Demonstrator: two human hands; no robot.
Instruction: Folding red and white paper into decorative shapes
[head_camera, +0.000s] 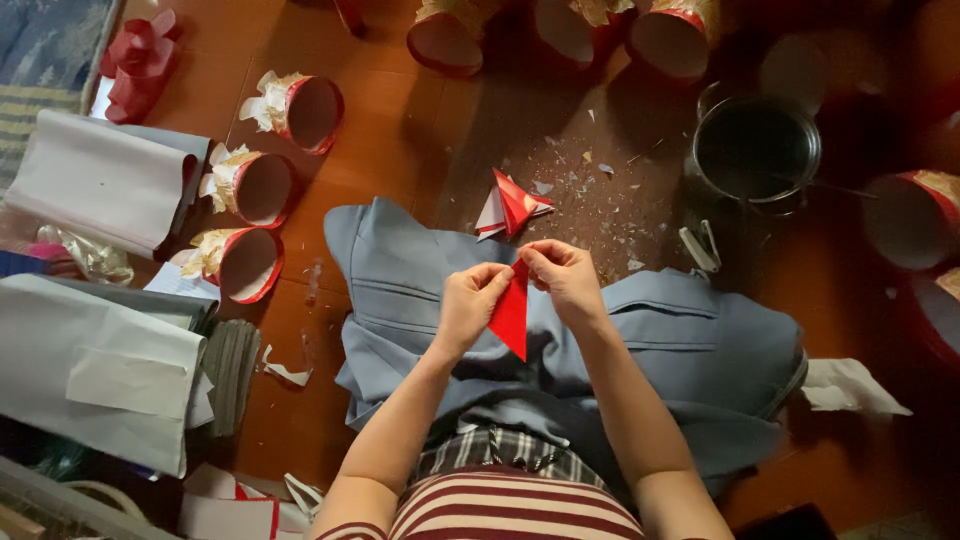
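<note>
I sit on a red tiled floor with blue-grey trousers (660, 340) spread under my arms. Both hands pinch a red paper triangle (512, 318) whose tip points down toward me. My left hand (470, 300) grips its left upper edge. My right hand (562, 275) holds the top corner between thumb and fingers. Just beyond my hands lies a small pile of folded red and white paper pieces (512, 205) on the floor.
Several red-rimmed round paper cups with gold frills (262, 188) lie on their sides at left and along the top. A metal pot (755, 148) stands at upper right. Stacks of white paper (100, 350) lie at left. Paper scraps litter the floor.
</note>
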